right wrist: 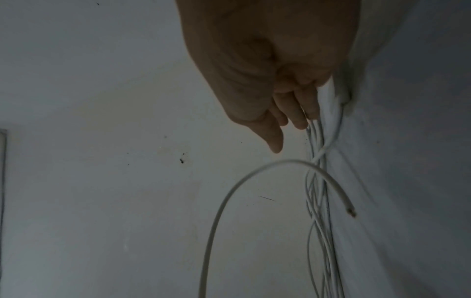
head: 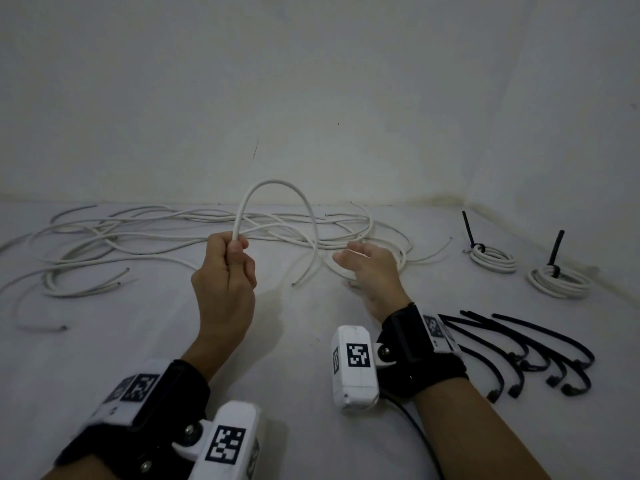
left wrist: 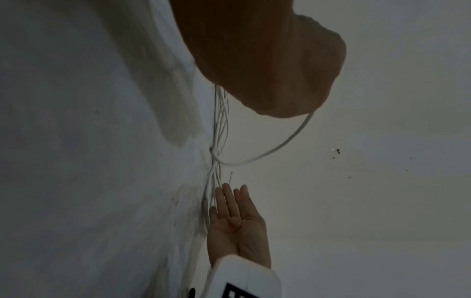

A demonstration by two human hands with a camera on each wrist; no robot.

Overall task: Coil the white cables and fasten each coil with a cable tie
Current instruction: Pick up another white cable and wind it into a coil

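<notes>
My left hand [head: 232, 252] grips one end of a white cable [head: 277, 184] that arches up and drops to the right, its free end [head: 294, 284] lying on the white surface. The same arch [right wrist: 229, 193] shows in the right wrist view. My right hand [head: 360, 261] is open, fingers straight, just right of the falling strand and above the tangled loose white cables [head: 138, 233]; from the left wrist view its flat palm [left wrist: 237, 223] faces the camera. Two finished coils [head: 493, 259] [head: 559, 280], each with a black tie standing up, lie at the right.
Several loose black cable ties [head: 526, 348] lie fanned out beside my right wrist. A white wall [head: 311, 98] rises behind the cables and turns a corner at the far right. The near part of the white surface [head: 294, 341] holds only my forearms.
</notes>
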